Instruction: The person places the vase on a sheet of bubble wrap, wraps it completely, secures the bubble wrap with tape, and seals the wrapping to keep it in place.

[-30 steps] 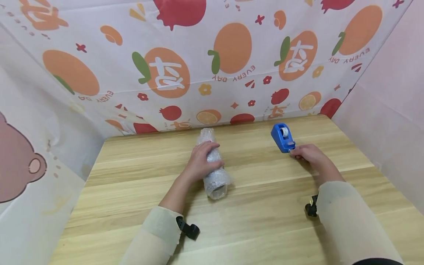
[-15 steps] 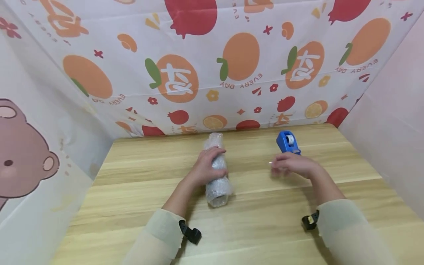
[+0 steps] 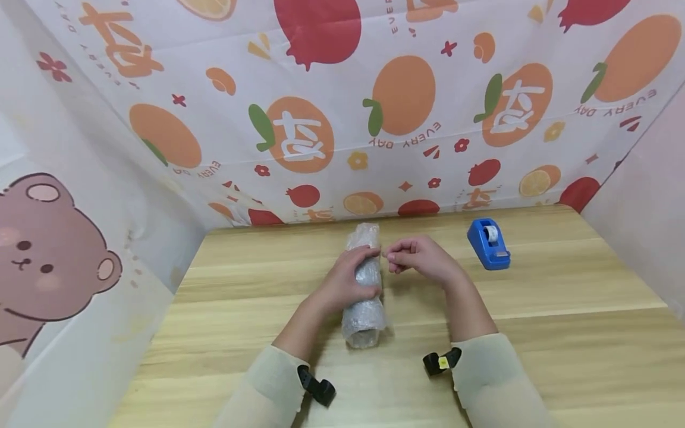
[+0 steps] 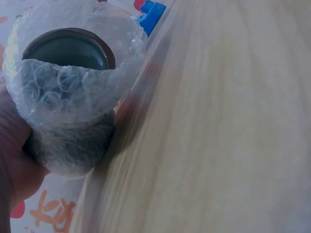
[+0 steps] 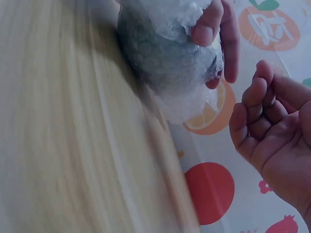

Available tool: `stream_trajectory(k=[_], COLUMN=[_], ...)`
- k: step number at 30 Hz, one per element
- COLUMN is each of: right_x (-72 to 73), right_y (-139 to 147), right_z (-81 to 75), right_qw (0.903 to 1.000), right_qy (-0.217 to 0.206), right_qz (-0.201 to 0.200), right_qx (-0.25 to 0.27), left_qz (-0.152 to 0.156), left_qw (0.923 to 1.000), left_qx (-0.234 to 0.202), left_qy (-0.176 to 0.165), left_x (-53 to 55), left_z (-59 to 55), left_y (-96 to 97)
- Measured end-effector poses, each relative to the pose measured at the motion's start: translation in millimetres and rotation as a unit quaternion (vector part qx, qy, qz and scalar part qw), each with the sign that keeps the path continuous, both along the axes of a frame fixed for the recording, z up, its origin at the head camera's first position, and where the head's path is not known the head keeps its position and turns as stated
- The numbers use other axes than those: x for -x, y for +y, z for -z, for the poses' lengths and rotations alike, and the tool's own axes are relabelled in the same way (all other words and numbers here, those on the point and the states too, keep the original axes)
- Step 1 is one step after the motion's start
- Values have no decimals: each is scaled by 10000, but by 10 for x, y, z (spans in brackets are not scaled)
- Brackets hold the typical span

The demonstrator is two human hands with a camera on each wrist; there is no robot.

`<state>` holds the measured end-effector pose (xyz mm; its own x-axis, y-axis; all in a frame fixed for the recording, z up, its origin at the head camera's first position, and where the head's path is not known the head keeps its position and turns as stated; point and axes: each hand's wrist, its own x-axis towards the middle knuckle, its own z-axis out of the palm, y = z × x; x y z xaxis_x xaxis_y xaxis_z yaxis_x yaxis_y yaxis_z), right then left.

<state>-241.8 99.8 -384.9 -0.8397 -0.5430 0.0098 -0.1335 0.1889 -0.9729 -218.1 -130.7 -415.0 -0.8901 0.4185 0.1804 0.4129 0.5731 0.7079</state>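
Observation:
A vessel in bubble wrap (image 3: 364, 315) lies lengthwise on the table, its near end towards me. In the left wrist view a brown rim and greenish glazed inside of the vessel (image 4: 68, 48) show through the wrap's opening. My left hand (image 3: 345, 279) grips it from the left, thumb and fingers curled over the top. My right hand (image 3: 423, 258) hovers just right of the wrap, thumb and index finger pinched together at a barely visible bit of clear tape (image 3: 384, 254). In the right wrist view my right hand (image 5: 277, 126) is apart from the bundle.
A blue tape dispenser (image 3: 488, 245) with a white-cored roll stands at the back right of the wooden table (image 3: 257, 297). A fruit-print cloth (image 3: 321, 71) hangs behind the table's far edge. Pale cloth walls (image 3: 134, 190) flank both sides.
My right hand has left the tape dispenser with a bit of tape and moved left to beside the bundle. The left hand keeps its grip. The head view has shifted slightly.

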Motion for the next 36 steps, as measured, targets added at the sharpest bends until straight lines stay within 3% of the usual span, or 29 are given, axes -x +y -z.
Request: stream_trajectory(k=[4,7,10,14,24,30,36], right_x=[22,37,40,34,57,67,56], right_y=[32,42,25,-12,-119,-173,-171], right_z=[-51,-66,-74,-65,37,139,169], right_qw=[9998,9999,9998,9991,9982,9969,9942], right_qy=[5,12,-25,-213,-328,-534,-642], right_qz=[193,105,-74,-166,15,146,242], right_qx=[-104,-26,168,339,505,563,827], left_qz=[85,175,60,-34,460,556,594], left_qw=[9998,9994,9995,9999,9983,9966,9962], left_qx=[-62,-68,-44,96,203,173,148], left_qy=[164,280,312,126,-311,-575,-616], left_x=[38,68,71,52,92,96,102], left_z=[-44,-62,-60,-39,-52,-48,-27], left_y=[-7,-26,-69,-136,-172,-128,-96])
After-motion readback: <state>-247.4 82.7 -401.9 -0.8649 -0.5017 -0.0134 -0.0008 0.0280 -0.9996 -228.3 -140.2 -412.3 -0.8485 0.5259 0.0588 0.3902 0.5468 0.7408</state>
